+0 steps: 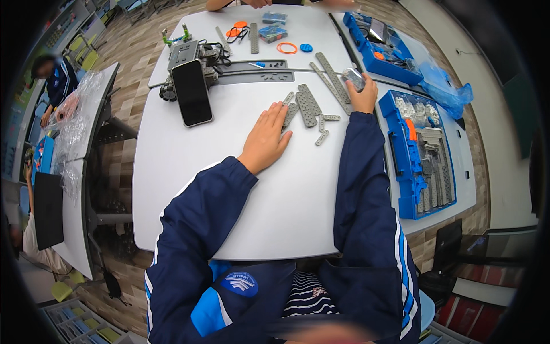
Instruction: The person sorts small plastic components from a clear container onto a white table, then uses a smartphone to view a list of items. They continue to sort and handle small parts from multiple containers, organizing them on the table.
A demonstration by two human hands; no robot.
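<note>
My left hand [264, 137] lies flat on the white table, fingers stretched out and close together. Its fingertips touch a small grey perforated plate [291, 116]. Just right of it rest wider grey perforated plates [308, 106] and several short perforated links [322, 137]. My right hand [363, 94] is closed around a small clear plastic box [353, 79]; what is inside is too small to tell. Two long grey perforated bars [331, 77] lie left of that hand, running away from me.
A wheeled robot [184, 54] stands far left with a black phone [193, 94] propped against it. Right are an open blue case [408, 192] of parts and another blue case [382, 71]. Orange rings [287, 48] lie farther off, near another person's hands [258, 3].
</note>
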